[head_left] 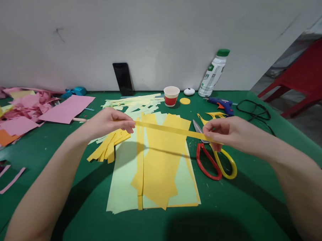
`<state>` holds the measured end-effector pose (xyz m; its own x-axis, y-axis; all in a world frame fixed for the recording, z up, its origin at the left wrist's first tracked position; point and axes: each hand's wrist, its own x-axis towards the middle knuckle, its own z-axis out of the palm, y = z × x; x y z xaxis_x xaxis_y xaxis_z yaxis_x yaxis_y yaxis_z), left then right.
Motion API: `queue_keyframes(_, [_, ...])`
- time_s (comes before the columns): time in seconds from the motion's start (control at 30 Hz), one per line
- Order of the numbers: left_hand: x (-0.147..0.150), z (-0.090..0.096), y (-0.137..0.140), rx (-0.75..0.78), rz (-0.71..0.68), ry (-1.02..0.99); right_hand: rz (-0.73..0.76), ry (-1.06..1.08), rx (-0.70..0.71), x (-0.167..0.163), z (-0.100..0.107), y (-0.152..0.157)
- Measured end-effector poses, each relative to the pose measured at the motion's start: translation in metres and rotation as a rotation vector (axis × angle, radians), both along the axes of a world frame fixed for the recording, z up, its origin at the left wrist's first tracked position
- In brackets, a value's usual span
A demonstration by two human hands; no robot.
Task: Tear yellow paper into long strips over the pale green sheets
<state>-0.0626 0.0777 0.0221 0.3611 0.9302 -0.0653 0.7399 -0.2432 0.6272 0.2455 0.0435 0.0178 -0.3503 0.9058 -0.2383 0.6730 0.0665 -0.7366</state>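
Note:
A narrow yellow paper strip (171, 129) is stretched between my two hands above the table. My left hand (111, 122) pinches its left end, and my right hand (226, 133) pinches it near the right end. Below the strip lie yellow paper sheets (161, 166) on a stack of pale green paper (123, 182). More yellow strips (140, 162) lie along the left part of the stack. Scissors (218, 162) with one red and one yellow handle rest beneath my right hand, partly hidden by it. A bundle of short yellow strips (106, 148) sits below my left hand.
At the back stand a phone (122, 78), a paper cup (171, 96) and a leaning bottle (213, 73). A glue gun (220, 104) with a black cable (254, 112) lies at right. Pink paper scraps (30, 111) cover the left side. Pale green strips (140, 103) lie behind the stack.

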Motion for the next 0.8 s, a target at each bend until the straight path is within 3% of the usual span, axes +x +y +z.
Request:
queue_keyframes(0.1, [-0.01,-0.001,0.007,0.057,0.051,0.01,-0.046,-0.08,0.021,0.009,0.008,0.002])
queue_keyframes(0.3, [-0.017,-0.002,0.009,0.077,0.02,0.075,-0.073,-0.2,0.035,0.044,0.008,0.012])
queue_keyframes(0.4, [-0.019,-0.003,0.008,0.1,-0.006,0.09,-0.195,-0.232,0.022,0.061,0.005,0.017])
queue_keyframes(0.5, [-0.018,-0.005,0.009,0.042,-0.087,0.109,-0.285,-0.253,0.108,0.059,0.003,0.019])
queue_keyframes(0.6, [-0.013,-0.008,0.01,-0.052,-0.171,0.117,-0.15,-0.282,0.213,0.035,-0.003,0.019])
queue_keyframes(0.7, [-0.008,-0.01,0.01,-0.075,-0.203,0.111,0.12,-0.212,0.236,0.004,-0.018,0.019])
queue_keyframes(0.8, [-0.006,-0.011,0.01,-0.069,-0.173,0.105,0.216,-0.121,0.269,-0.017,-0.034,0.017])
